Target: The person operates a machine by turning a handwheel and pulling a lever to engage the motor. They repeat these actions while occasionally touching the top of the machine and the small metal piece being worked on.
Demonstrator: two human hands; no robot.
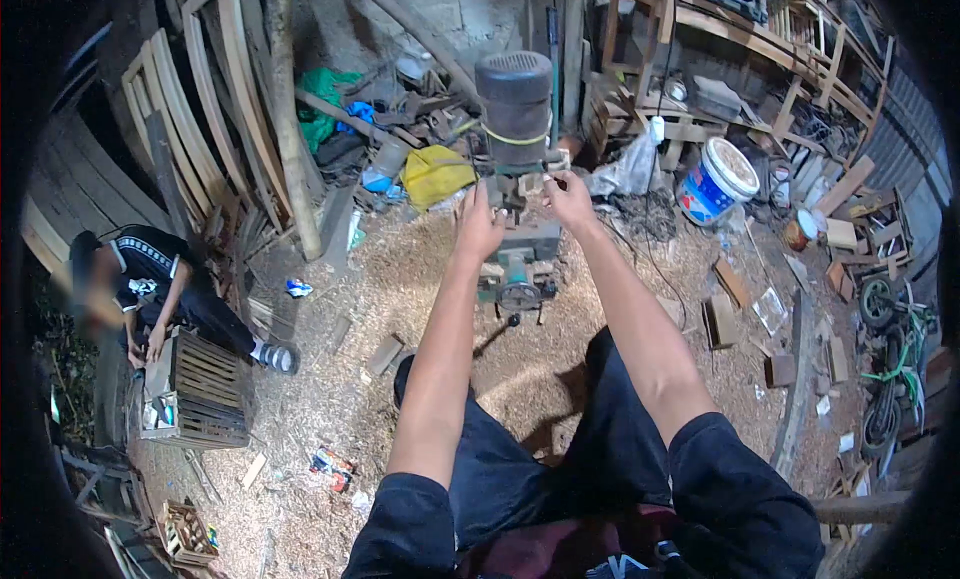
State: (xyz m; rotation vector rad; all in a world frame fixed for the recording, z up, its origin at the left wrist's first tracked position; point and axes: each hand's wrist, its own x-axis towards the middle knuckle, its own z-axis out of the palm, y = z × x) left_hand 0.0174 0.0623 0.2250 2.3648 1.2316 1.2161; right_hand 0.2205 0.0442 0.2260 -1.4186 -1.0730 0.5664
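Note:
A workshop machine (517,241) stands in front of me, with a dark cylindrical motor (514,104) on top and a handwheel (519,296) low at the front. My left hand (480,224) is at the machine's left side, fingers stretched forward and thumb apart; its fingertips are partly hidden. On the other side, my right hand (570,199) has its fingers pinched together beside the machine's head. What lies between them is too small to make out. A small wooden block (530,186) appears between my hands.
Wood shavings cover the floor (400,279). At left, another person (160,279) bends over a slatted crate (205,389). A yellow sack (437,177) lies behind my left hand. To the right stand a white-and-blue bucket (715,184), wood offcuts (719,321) and a small bicycle (890,359).

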